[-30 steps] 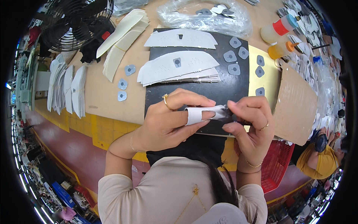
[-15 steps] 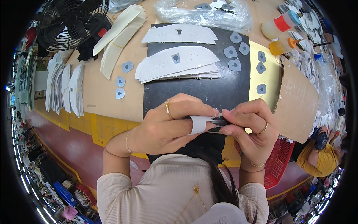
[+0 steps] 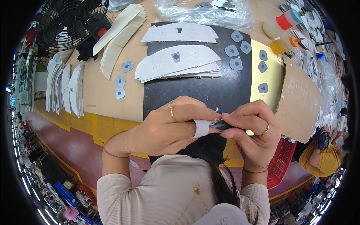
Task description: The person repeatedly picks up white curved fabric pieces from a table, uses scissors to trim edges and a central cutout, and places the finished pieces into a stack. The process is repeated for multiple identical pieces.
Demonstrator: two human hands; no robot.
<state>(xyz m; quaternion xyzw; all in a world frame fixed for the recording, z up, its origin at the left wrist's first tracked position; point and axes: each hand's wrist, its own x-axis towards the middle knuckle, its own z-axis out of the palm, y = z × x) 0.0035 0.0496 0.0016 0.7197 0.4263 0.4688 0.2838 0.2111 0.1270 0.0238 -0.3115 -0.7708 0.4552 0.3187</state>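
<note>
Two hands meet low over black mat (image 3: 210,93), close to body. Left hand (image 3: 168,127) curled, taped fingertip pinching small dark piece (image 3: 222,126); right hand (image 3: 251,129) pinches same piece from other side. Piece sits between both hands' fingertips, above surface (image 3: 101,93). White panel stack (image 3: 176,65) lies farther up mat, grey patches (image 3: 236,48) beside it.

The surface (image 3: 101,97) is light brown board with a big black mat (image 3: 210,93) on it and a yellow edge (image 3: 97,129) in front. A black fan (image 3: 69,22) stands at the far left corner. Below the surface the floor (image 3: 71,150) is dark red. A red basket (image 3: 279,165) sits low on the right, near a person in a yellow top (image 3: 326,159).
</note>
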